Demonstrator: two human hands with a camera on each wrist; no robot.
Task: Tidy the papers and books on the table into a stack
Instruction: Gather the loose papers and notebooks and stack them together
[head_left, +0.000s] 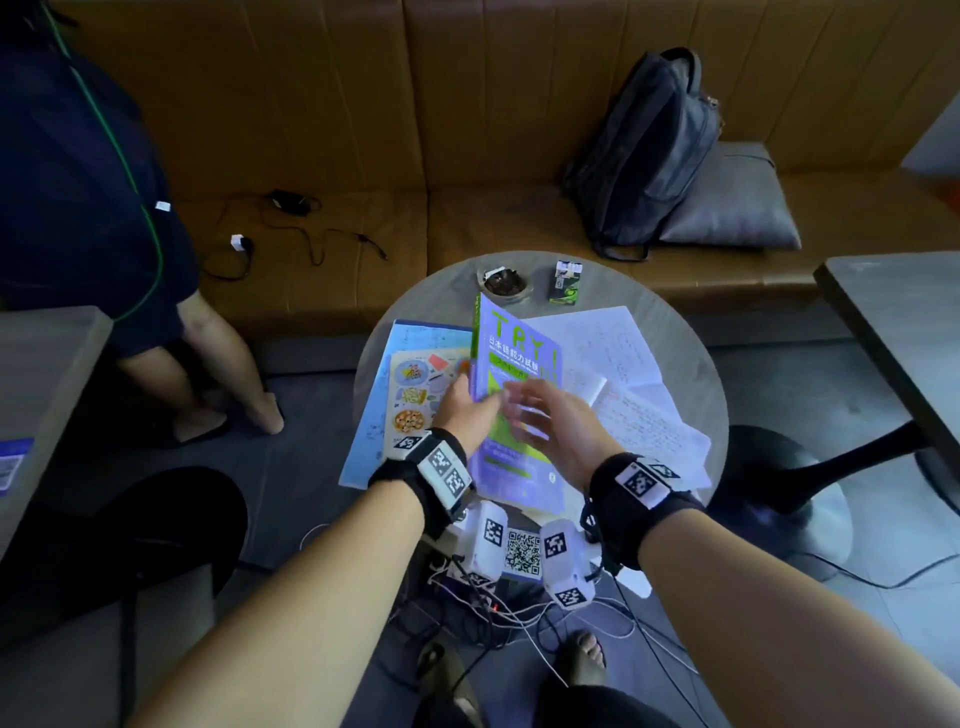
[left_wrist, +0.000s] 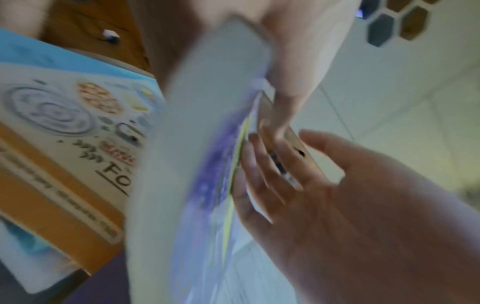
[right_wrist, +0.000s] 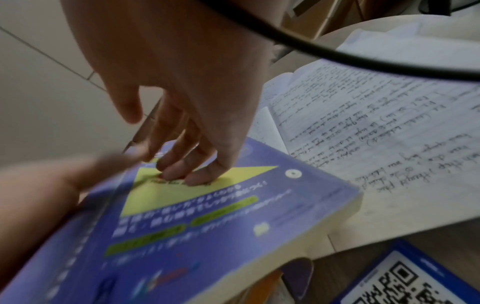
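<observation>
A purple "TRY!" book (head_left: 519, 338) (left_wrist: 207, 185) (right_wrist: 207, 236) is tilted up over the middle of the round table (head_left: 426, 296). My left hand (head_left: 467, 410) (left_wrist: 285, 51) (right_wrist: 39, 185) grips its left edge, thumb on the cover. My right hand (head_left: 550, 421) (left_wrist: 337, 195) (right_wrist: 182, 82) is open, its fingertips touching the yellow triangle on the cover. Handwritten papers (head_left: 618, 353) (right_wrist: 389, 133) lie spread to the right. A food menu (head_left: 410, 395) (left_wrist: 64, 123) lies on a blue sheet (head_left: 374, 431) to the left.
An ashtray (head_left: 504, 283) and a cigarette pack (head_left: 566, 283) stand at the table's far edge. A QR code stand (head_left: 522, 553) sits at the near edge. A backpack (head_left: 649, 150) leans on the sofa. Another person (head_left: 78, 208) stands at the left, a second table (head_left: 893, 312) at the right.
</observation>
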